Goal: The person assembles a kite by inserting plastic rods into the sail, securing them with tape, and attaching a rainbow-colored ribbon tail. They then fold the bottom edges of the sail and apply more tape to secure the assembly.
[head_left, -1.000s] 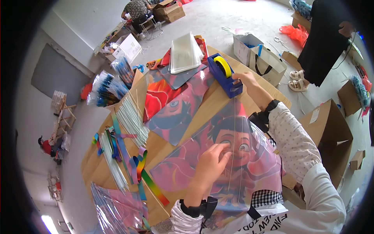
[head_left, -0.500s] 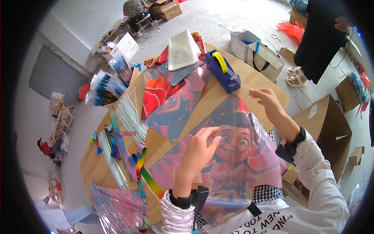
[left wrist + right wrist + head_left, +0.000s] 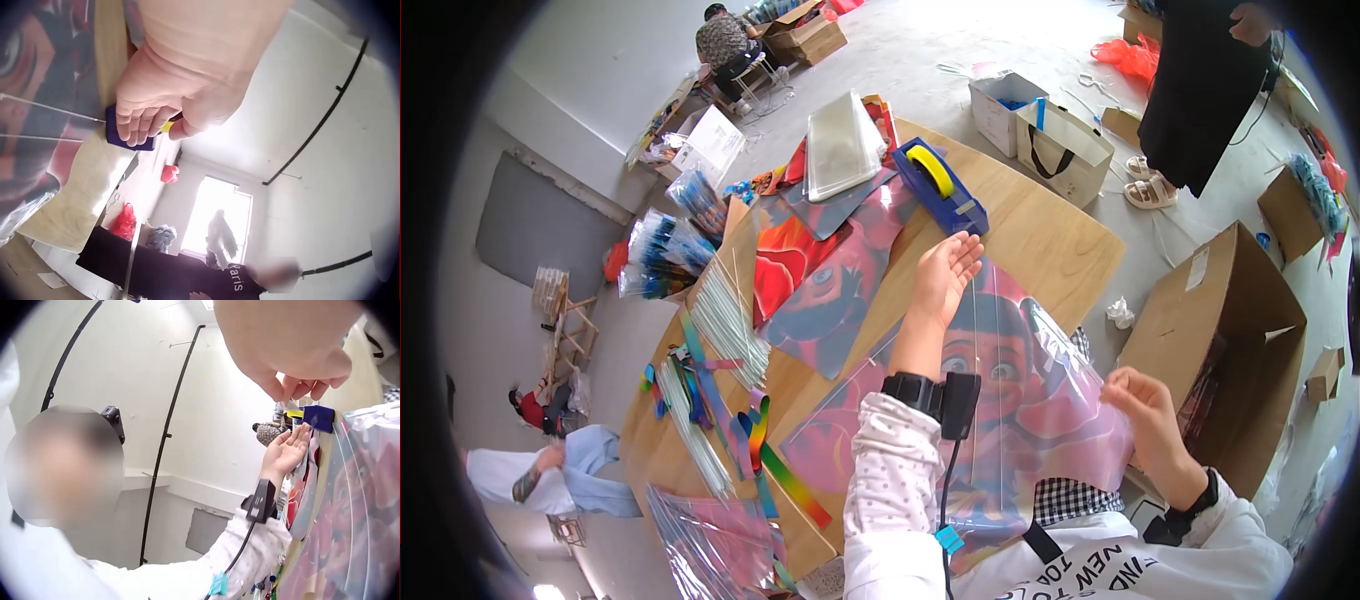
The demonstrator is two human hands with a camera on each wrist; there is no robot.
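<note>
Two sticks (image 3: 1001,430) are lying along one sheet (image 3: 1055,445) on one table (image 3: 1045,225); the left hand (image 3: 946,278), fingers straight, is hovering near one dispenser (image 3: 949,200); the right hand (image 3: 1152,415) is bending its fingers, contents unclear.

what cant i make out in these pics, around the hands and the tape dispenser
- Right wrist: whether the right grip pinches anything; the fingertips are blurred and too small.
- Left wrist: most of the tape dispenser, hidden by the left grip.
- Head: part of the printed sheet, covered by the left sleeve.
- Head: upper body of the person in black, cut off by the top edge.
</note>
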